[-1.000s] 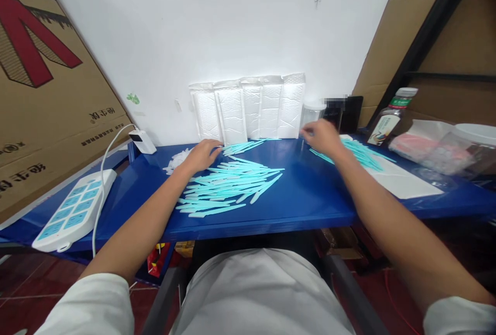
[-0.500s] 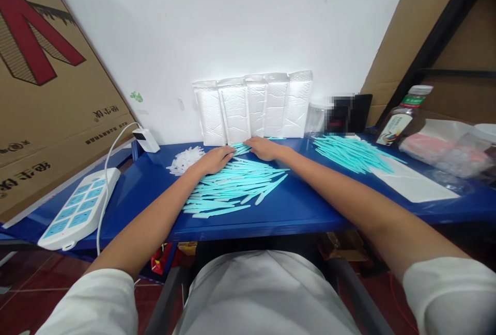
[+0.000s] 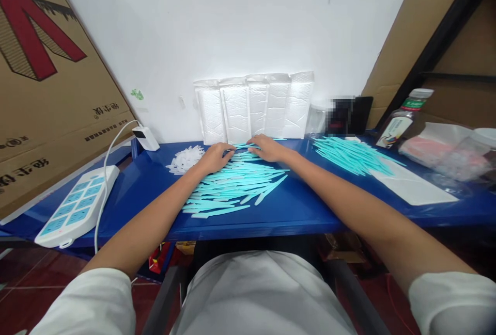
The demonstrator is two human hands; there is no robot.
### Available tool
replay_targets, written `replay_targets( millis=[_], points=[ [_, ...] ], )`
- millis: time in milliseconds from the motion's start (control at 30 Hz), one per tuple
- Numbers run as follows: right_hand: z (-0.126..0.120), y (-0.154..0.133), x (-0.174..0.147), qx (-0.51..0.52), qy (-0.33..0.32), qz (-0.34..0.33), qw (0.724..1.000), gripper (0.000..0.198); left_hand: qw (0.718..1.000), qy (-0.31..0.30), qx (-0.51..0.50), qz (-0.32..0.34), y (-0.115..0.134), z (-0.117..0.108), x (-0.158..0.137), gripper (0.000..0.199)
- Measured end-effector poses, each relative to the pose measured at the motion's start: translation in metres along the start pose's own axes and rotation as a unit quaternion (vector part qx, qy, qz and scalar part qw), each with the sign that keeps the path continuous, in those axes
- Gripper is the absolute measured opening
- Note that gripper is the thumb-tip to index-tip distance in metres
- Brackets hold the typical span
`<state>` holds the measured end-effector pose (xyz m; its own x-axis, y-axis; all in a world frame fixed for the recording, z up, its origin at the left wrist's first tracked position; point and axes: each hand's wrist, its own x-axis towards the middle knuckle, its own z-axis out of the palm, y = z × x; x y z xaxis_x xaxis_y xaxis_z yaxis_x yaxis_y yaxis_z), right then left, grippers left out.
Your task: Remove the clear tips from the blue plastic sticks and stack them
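Observation:
A spread pile of thin, flat turquoise sticks (image 3: 232, 185) with paler ends lies on the blue table in front of me. At its far side, my left hand (image 3: 217, 158) rests at the left ends of some sticks, thumb apart from the curved fingers. Facing it, my right hand (image 3: 268, 148) touches the right ends of the same far sticks, its fingers bent and the thumb apart. A few sticks bridge the space between both hands. Beside my left hand sits a heap of small whitish translucent pieces (image 3: 185, 160).
White padded pouches (image 3: 236, 110) lean against the wall behind my hands. More turquoise sticks (image 3: 349, 154) lie right, partly over a white sheet (image 3: 420, 185). A bottle (image 3: 403, 118) and plastic bag (image 3: 442, 149) stand beyond. Left are a power strip (image 3: 79, 206) and cardboard box (image 3: 58, 92).
Both hands have stayed at the far sticks; their fingers have lifted and arched slightly, with more gap showing between thumb and fingers. The view has shifted a little.

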<state>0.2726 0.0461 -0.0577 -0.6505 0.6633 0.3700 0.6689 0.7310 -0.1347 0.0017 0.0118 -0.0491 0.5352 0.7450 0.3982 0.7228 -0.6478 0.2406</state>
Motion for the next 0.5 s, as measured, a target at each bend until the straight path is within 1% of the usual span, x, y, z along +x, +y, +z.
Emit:
replay_targets(
  millis=[33, 100, 167, 233, 333, 433, 500],
  points=[
    [0.004, 0.001, 0.004, -0.004, -0.003, 0.006, 1.000, 0.043, 1.000, 0.008, 0.007, -0.002, -0.003, 0.002, 0.000, 0.048],
    [0.010, 0.000, 0.011, -0.013, -0.029, 0.012, 0.999, 0.044, 1.000, 0.005, 0.021, -0.003, -0.007, 0.006, 0.000, 0.053],
    [0.014, -0.002, 0.015, -0.024, -0.059, 0.011, 0.998, 0.042, 0.999, -0.020, 0.029, -0.004, -0.011, 0.009, 0.000, 0.056],
    [0.014, -0.005, 0.017, -0.031, -0.070, 0.015, 0.997, 0.039, 0.998, -0.047, 0.029, -0.005, -0.012, 0.009, 0.000, 0.054],
    [0.010, -0.006, 0.015, -0.022, -0.052, 0.019, 0.998, 0.035, 0.997, -0.069, 0.022, 0.004, -0.010, 0.008, -0.001, 0.052],
    [0.008, -0.003, 0.014, -0.017, -0.028, 0.007, 0.999, 0.030, 0.997, -0.078, 0.020, 0.008, -0.007, 0.006, -0.001, 0.054],
    [0.009, 0.000, 0.016, -0.028, -0.019, 0.011, 0.999, 0.034, 0.996, -0.080, 0.022, 0.009, -0.006, 0.005, 0.000, 0.055]
  ],
)
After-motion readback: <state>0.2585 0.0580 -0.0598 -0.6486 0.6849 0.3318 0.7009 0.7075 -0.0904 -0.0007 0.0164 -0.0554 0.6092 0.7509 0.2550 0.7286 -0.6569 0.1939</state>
